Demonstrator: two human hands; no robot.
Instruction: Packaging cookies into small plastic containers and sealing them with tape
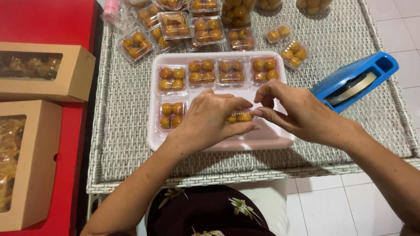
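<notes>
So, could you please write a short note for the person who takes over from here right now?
Left hand holds a small clear box of golden balls over the pink tray; right hand pinches its end.
Done: five filled boxes on the tray, four in the back row, one in front.
Left: more boxes wait on the wicker table. Blue tape dispenser is at the right.

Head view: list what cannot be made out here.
- Small box: mostly hidden by left hand and right hand.
- Jars: cut off by the top edge.
- Tape in blue dispenser: end too small to see.
- Window box: cut by the left edge.
</notes>
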